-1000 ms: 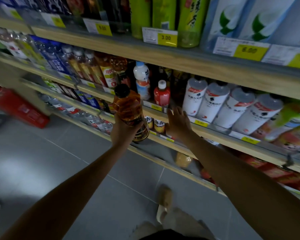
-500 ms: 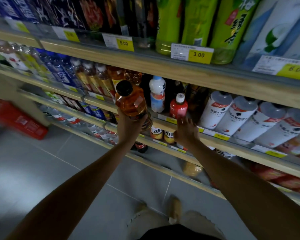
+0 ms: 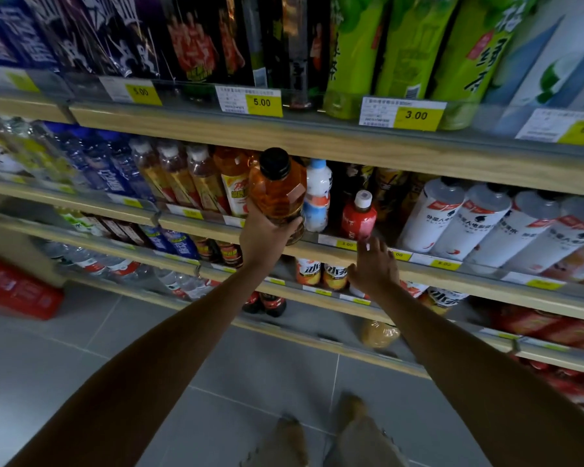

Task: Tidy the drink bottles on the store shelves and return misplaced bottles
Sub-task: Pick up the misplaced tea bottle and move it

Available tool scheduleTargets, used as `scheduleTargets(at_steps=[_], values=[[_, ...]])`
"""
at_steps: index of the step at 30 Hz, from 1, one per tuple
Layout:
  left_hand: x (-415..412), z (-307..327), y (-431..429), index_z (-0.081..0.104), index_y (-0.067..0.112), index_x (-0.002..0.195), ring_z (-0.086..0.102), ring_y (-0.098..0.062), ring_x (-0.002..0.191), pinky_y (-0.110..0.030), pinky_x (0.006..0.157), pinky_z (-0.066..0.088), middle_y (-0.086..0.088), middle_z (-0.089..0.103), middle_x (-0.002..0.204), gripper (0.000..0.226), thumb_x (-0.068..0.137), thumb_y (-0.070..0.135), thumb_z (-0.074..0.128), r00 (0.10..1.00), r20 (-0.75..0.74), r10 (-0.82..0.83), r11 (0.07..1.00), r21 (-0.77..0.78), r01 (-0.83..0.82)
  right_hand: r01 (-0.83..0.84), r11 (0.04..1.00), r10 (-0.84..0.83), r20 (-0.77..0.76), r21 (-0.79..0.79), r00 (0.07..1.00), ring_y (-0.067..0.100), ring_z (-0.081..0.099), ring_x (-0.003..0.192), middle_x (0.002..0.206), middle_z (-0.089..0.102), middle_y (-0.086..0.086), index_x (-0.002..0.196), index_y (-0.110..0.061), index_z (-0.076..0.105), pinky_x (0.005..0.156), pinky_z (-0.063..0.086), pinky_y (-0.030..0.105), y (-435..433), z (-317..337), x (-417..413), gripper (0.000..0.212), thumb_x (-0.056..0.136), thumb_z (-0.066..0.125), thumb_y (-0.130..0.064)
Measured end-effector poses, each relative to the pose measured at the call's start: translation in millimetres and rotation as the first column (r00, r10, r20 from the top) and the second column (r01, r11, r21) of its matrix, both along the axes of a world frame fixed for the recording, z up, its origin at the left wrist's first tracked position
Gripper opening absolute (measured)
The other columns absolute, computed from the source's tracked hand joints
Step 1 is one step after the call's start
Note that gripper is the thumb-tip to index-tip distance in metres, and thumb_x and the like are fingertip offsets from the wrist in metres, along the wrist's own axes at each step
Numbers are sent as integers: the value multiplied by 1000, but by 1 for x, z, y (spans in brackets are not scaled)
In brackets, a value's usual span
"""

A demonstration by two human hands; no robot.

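My left hand (image 3: 267,235) grips an orange tea bottle with a black cap (image 3: 279,190) from below, holding it upright at the front edge of the middle shelf (image 3: 351,256). Right behind it stands a white-and-blue bottle (image 3: 317,197). A small red bottle with a white cap (image 3: 359,217) stands just to the right. My right hand (image 3: 373,267) hovers with fingers spread just below the red bottle, at the shelf edge, holding nothing.
Amber tea bottles (image 3: 196,178) and blue water bottles (image 3: 112,170) fill the shelf to the left, white bottles (image 3: 479,220) to the right. Green tea bottles (image 3: 402,45) stand on the shelf above. Small cans (image 3: 321,273) sit on the shelf below. Grey tiled floor lies underneath.
My left hand has lifted the orange bottle up and rightward to the middle shelf's edge. My right hand stays near the red bottle, its fingers now spread.
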State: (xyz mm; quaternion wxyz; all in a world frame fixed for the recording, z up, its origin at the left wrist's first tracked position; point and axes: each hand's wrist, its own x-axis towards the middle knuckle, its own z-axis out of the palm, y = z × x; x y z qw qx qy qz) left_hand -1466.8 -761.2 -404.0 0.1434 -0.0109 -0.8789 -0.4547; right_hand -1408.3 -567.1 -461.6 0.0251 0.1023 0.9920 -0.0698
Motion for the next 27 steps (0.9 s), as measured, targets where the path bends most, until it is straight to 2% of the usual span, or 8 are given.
scheduleTargets(at_steps=[6,15,20,25,27], values=[[-16,-6,0,35,9,136,58,-26,112,-36,90,50,-8,60,124,85,69,39,80,999,17,-37,996,86,36,33,999,-33,-19,-6,999,29,36,126,138,37,15,143,-8,26,95,42,36,-5,-4,1,69,85,57,-30],[-20,-16,5,32,8,139,58,-26,113,-30,87,47,-9,60,126,91,69,38,81,993,-4,-118,989,93,118,51,999,-51,-18,-8,999,27,34,128,141,35,14,142,-8,27,95,43,35,-8,-4,2,69,84,59,-29],[-23,-18,11,30,10,141,56,-24,117,-27,90,45,-8,58,129,91,69,31,82,989,-5,-146,975,166,145,45,999,-46,-34,-23,998,27,34,128,141,35,14,142,-9,27,94,44,35,-7,-6,3,70,84,61,-28],[-21,-23,16,28,9,142,54,-16,115,-17,88,40,-6,56,130,91,71,26,81,992,-13,-128,953,274,127,44,998,-46,-43,-33,998,27,36,125,138,36,14,142,-9,27,92,46,34,-7,-8,3,70,83,62,-26],[-21,-23,17,31,9,139,54,-10,108,-7,83,40,-4,58,125,87,70,25,82,994,-10,-110,940,323,108,44,999,-46,-45,-28,998,27,36,125,137,36,14,141,-8,28,90,47,34,-7,-9,2,69,83,61,-25]])
